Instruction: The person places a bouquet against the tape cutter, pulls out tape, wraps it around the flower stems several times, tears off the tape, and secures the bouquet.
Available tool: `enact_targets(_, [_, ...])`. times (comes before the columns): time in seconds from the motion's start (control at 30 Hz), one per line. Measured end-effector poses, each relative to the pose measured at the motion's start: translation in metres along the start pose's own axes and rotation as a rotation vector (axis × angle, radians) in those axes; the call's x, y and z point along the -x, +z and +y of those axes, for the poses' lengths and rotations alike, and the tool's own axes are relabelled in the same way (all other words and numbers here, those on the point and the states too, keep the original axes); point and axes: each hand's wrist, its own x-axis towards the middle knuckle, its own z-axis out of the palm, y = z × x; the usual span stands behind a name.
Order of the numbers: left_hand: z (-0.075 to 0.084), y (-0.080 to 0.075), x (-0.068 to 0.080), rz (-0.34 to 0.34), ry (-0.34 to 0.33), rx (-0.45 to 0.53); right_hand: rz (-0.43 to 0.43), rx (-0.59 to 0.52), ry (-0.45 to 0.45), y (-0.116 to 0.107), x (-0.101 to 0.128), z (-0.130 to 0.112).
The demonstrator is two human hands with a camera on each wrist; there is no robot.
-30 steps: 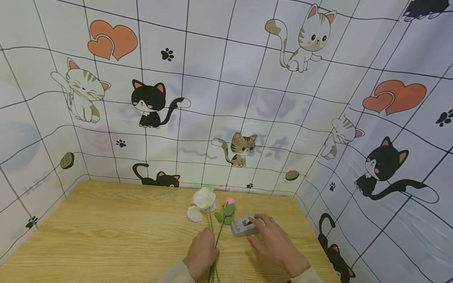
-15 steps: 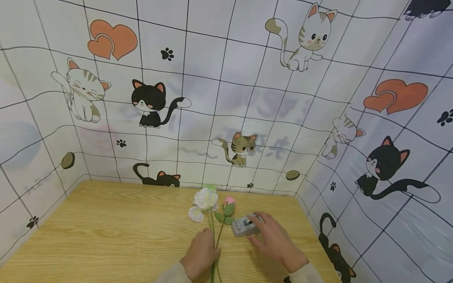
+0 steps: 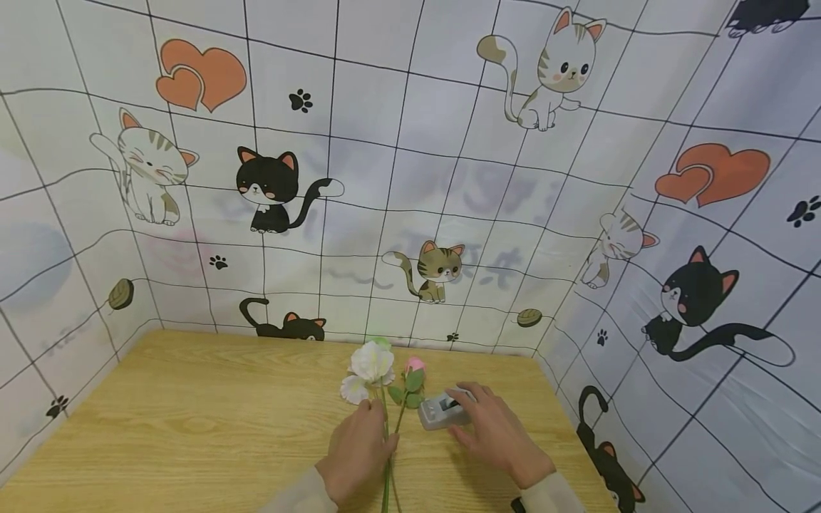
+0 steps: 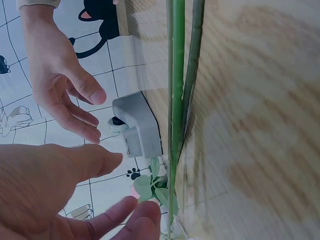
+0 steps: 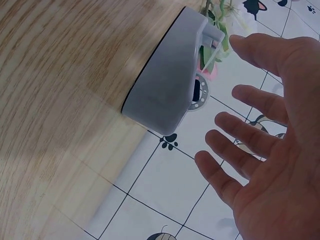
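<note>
Since a second ago, the left hand (image 3: pixel 356 454) has slid forward along the stems (image 3: pixel 387 456), its fingertips now closer to the blooms, while the right hand (image 3: pixel 497 431) has barely shifted at the grey device (image 3: pixel 444 411).

Nearest the camera, the left hand lies over the green stems on the wooden table (image 3: pixel 192 427). From the left wrist view its fingers (image 4: pixel 107 220) look straight and relaxed, hovering just above the stems (image 4: pixel 177 100) rather than pinching them; whether they touch cannot be told.

Just to the right, the right hand has its fingers spread and straight, and in the right wrist view the fingers (image 5: pixel 240 130) are apart from the grey device (image 5: pixel 167 80), closing on nothing. From the head view the fingertips sit at the device's far right edge. The device lies flat on the table, just beside the stems, with a small dark window on top.

Farther on, a white flower (image 3: pixel 370 362) and a pink bud (image 3: pixel 415 365) lie at the stem ends, with green leaves (image 3: pixel 407 392) touching the device's left end.

Beyond the table hangs a cloth backdrop (image 3: pixel 410 178) printed with cats, hearts and paw prints.
</note>
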Motion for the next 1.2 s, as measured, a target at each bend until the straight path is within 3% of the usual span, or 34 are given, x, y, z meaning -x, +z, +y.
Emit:
enact_targets(0.2, [0.001, -0.004, -0.004, 0.008, 0.039, 0.039, -0.016, -0.011, 0.014, 0.003, -0.003, 0.002])
enact_targets(0.47, [0.007, -0.004, -0.014, 0.015, 0.082, 0.012, -0.030, -0.028, 0.031, 0.007, -0.006, 0.006])
enact_targets(0.7, [0.014, 0.002, -0.024, 0.058, 0.123, -0.014, -0.040, -0.051, 0.045, 0.011, -0.011, 0.012])
enact_targets(1.2, [0.026, 0.014, -0.035, 0.045, 0.166, -0.042, -0.061, -0.060, 0.041, 0.021, -0.020, 0.016])
